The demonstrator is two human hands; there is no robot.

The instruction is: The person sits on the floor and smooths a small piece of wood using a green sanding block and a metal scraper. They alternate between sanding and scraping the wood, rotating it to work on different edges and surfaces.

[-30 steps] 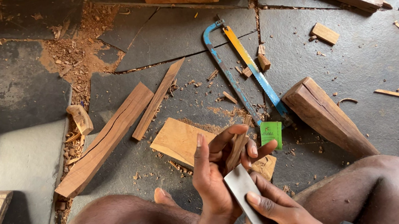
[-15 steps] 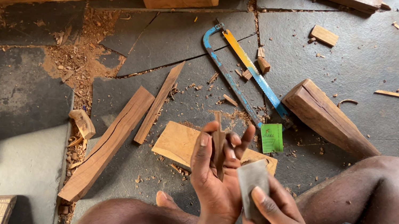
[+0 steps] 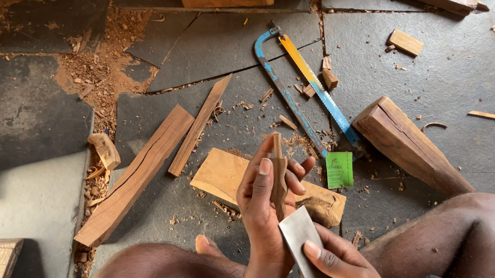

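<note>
A person sat on a stone floor point(image 3: 465, 76), knees apart. The left hand point(image 3: 264, 200) held a small dark wood piece point(image 3: 279, 177) upright, its grip clenched around the lower half. The right hand point(image 3: 339, 268) had its grip grasping a flat grey scraper point(image 3: 300, 244), the top edge touching the wood near its base. Just beyond lay a pale board point(image 3: 226, 172), a green card point(image 3: 339, 169) and a blue hacksaw point(image 3: 299, 90). Scraping well likely called for a firmly braced piece, light even strokes and fingers away from the edge
</note>
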